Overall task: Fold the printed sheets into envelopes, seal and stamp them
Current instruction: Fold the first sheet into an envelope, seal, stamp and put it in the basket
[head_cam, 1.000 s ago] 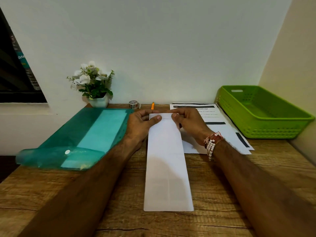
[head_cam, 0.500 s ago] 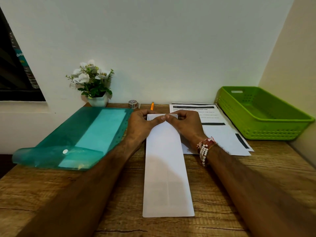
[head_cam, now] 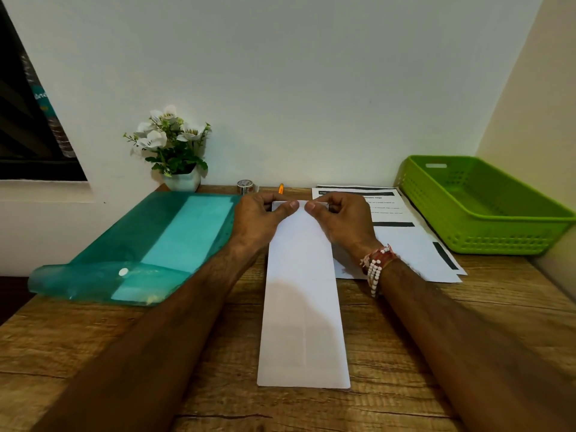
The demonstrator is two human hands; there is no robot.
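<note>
One long folded sheet (head_cam: 300, 307) lies on the desk (head_cam: 405, 338) before you, running from 6 o'clock to 12. At its 12 o'clock end your left hand (head_cam: 258, 219) and right hand (head_cam: 341, 222) each pinch a narrow turned-over flap, thumbs on top and nearly meeting, likely to set the crease evenly. The printed sheets (head_cam: 402, 241), at least two, wait at 2 o'clock. One teal folder (head_cam: 156, 244) lies at 10, one green basket (head_cam: 486, 213) at 2. One tape roll (head_cam: 245, 186), one orange pen (head_cam: 281, 188) and one potted plant (head_cam: 174, 148) stand toward 12.
</note>
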